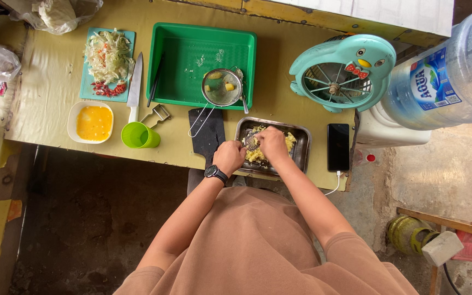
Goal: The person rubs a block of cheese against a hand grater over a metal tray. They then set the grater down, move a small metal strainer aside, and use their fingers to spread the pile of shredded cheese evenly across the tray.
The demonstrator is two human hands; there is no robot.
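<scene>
the left hand point(229, 157) clamps the near rim of the rectangular grey metal tray point(303, 143), steadying it. the right hand point(272, 143), fingers closed around a small metal masher point(251, 142), presses the yellow mash point(256, 155) inside the tray; a black phone point(338, 146) lies just right of it on the bench point(50, 76).

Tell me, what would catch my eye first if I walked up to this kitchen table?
Probably the two hands at the table's near edge: the right hand presses a fork into yellow mash in a metal tray, while the left hand, with a black wristwatch, rests at the tray's edge. Behind them sits a bright green plastic basin holding a wire strainer, and to its right a teal bird-shaped fan.
</scene>
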